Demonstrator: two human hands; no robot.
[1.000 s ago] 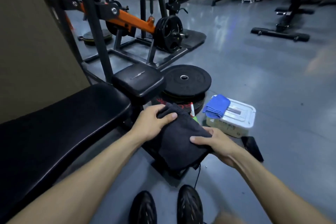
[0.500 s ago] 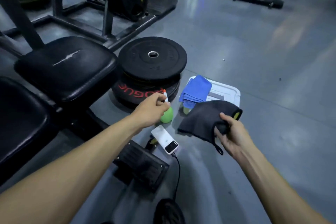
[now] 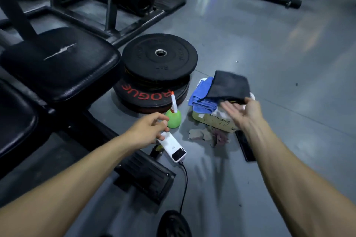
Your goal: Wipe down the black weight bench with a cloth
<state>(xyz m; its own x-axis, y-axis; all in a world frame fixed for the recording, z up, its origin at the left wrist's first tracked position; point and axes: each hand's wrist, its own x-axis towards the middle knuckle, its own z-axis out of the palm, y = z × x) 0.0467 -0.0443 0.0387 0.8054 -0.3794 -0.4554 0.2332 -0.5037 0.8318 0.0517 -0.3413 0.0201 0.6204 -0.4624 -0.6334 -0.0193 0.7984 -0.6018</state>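
Since the last frame the dark cloth [image 3: 229, 86] has left the right hand [image 3: 243, 110], which is now spread open and empty just below it, while the cloth lies on the blue towels [image 3: 200, 98] atop the white box [image 3: 215, 119]. The grey gym floor [image 3: 269, 54] carries stacked plates [image 3: 159, 59] beside the black bench [image 3: 57, 63], cut off at the left edge and running lengthwise toward the lower left. The left hand [image 3: 146, 131], fingers loosely curled and holding nothing, hovers between the green bottle [image 3: 174, 118] and a white device [image 3: 172, 146].
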